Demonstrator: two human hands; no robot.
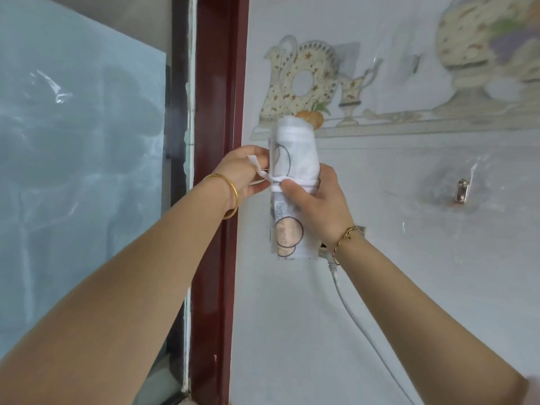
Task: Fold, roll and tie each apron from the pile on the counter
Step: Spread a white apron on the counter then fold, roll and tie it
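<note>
Tiled wall [409,287] behind; right hand [318,203] grips upright rolled apron [295,147], left hand [236,171] pinches its white tie [258,168].

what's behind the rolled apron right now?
The wall, its painted jug and orange fruit showing above the rolled apron. Below, part of a socket and a white cable show; the rest is hidden by the roll and right hand.

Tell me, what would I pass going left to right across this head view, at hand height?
Frosted window pane → dark red frame → left hand, pinching the tie → rolled apron → right hand, gripping it → metal wall hook.
</note>
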